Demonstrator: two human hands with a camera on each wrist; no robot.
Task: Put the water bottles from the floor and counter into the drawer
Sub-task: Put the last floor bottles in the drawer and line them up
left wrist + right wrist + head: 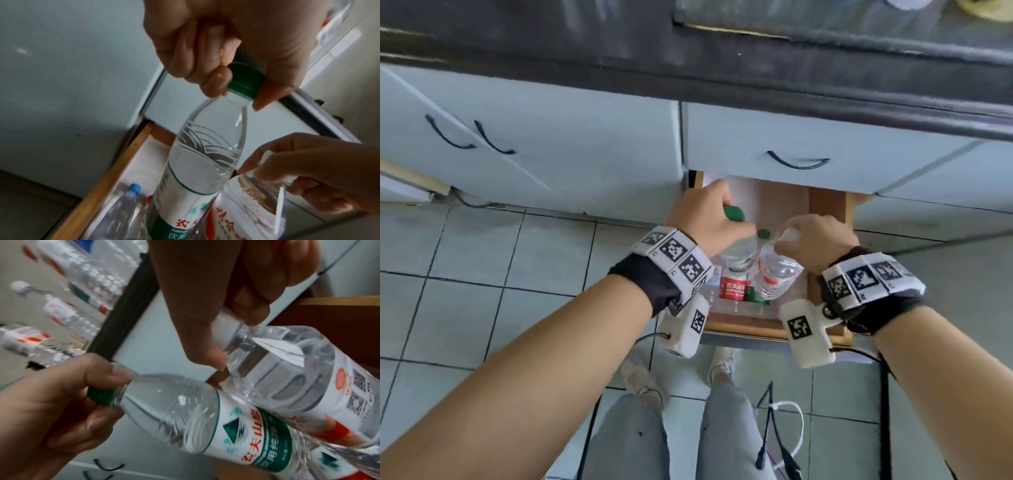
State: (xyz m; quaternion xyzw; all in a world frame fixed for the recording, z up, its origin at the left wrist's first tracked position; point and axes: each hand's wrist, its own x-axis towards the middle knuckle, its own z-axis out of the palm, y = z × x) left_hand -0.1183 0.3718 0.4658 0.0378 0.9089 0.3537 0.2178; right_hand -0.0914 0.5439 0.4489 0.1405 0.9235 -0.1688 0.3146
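2 hands hold 2 water bottles upright over the open wooden drawer (825, 205). The left hand (705, 219) has its grip pinched on the cap of the green-capped bottle (197, 162); just right of it, the right hand (822, 240) pinches the cap of the white-capped bottle (308, 369), whose side touches the green one. Below the left grip, a blue-capped bottle (125, 209) lies in the drawer. More bottles (82, 280) lie on the surface beyond.
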